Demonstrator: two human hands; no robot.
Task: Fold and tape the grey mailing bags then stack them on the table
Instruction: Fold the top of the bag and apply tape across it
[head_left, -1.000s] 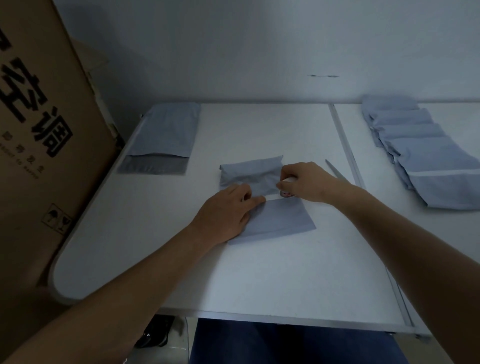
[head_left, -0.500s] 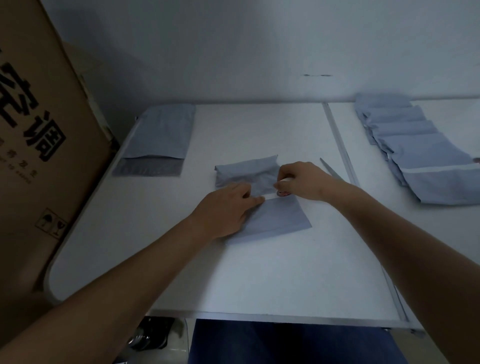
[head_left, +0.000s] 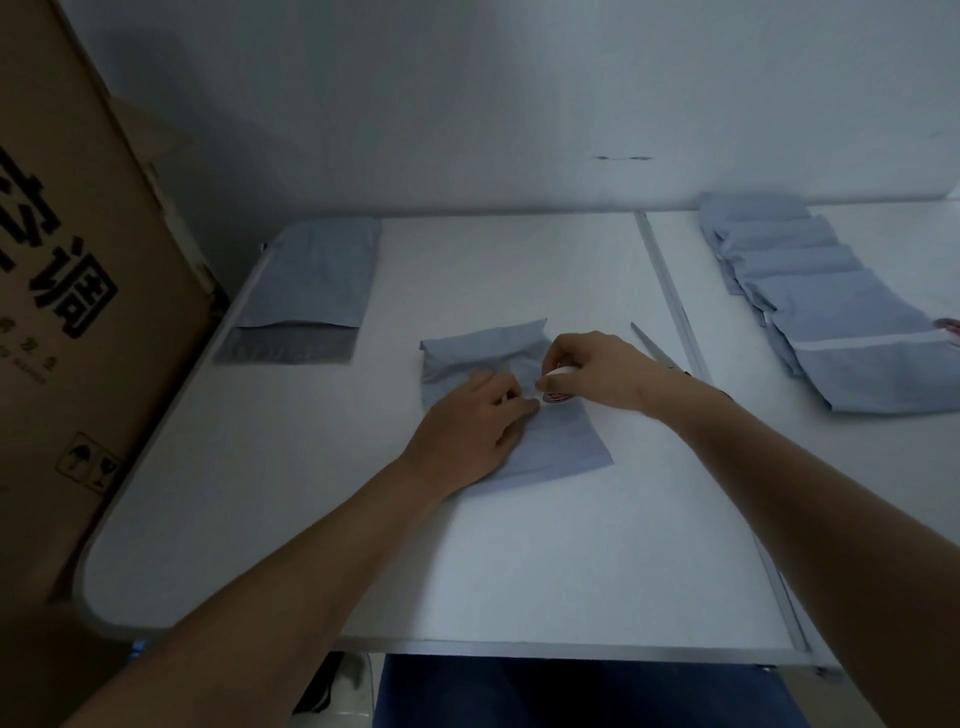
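At frame centre, the left hand (head_left: 470, 434) is pressing the folded bag (head_left: 550, 441) flat while the right hand (head_left: 597, 371) is gripping the tape roll (head_left: 558, 384), likely drawing tape across next.

A large brown cardboard box (head_left: 67, 312) fills the left side of the frame, standing upright beside the table's left edge. Bold black Chinese characters run down its face, and near its lower part small handling symbols are printed, an umbrella and a glass among them. A plain white wall (head_left: 493, 104) spans the top of the frame behind everything, with a short dark mark right of centre. At the bottom edge, below the table's front rim, dark blue fabric (head_left: 571, 696) shows.
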